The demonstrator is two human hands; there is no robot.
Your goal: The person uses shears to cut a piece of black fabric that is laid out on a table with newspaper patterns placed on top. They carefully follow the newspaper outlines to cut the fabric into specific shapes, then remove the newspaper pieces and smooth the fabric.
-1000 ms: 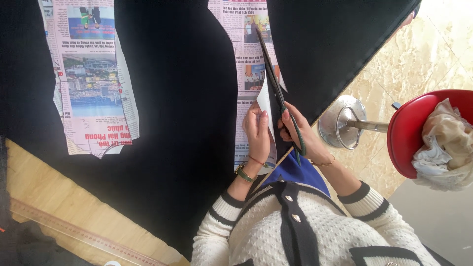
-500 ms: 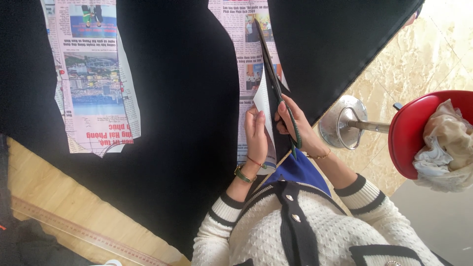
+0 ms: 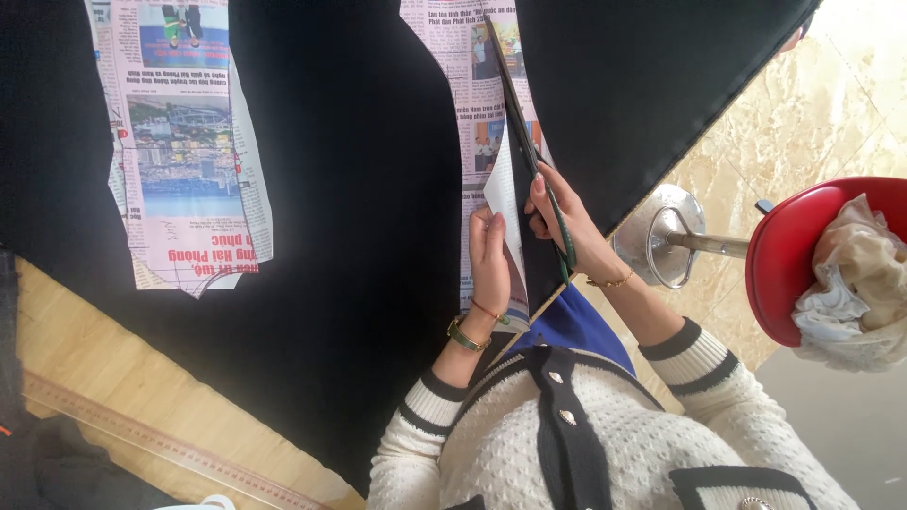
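seen from the head camera looking down, the right hand point(image 3: 567, 227) grips a pair of long dark scissors point(image 3: 524, 132), fingers curled shut through and around the green-edged handles, with the blades running up and away along the edge of a strip of newspaper point(image 3: 477, 123) that lies on black fabric point(image 3: 359, 236). whether the blades themselves stand apart or together cannot be told, since they show only as one thin dark line. the left hand point(image 3: 491, 260) lies just beside the right, fingers together and pinched on a lifted white flap of the paper, holding it up near the handles. the fabric spreads over most of a pale wooden table point(image 3: 76, 368), and a second piece of newspaper point(image 3: 184, 142) lies flat on it well apart to the left. a long ruler point(image 3: 161, 444) rests along the bare table edge near the bottom. off the table to the right stands a red stool point(image 3: 784, 264) on a metal base point(image 3: 661, 231), with a crumpled bundle of pale cloth point(image 3: 850, 283) on its seat, over a marbled floor. the newspaper looks light, thin and easy to tear, so it is best held close to the cut line with a flat, gentle pinch, as the left hand does. the fabric beneath seems soft and limp, likely to slide or bunch unless pressed flat. the scissors appear rigid and fairly heavy, best taken by the handle loops.
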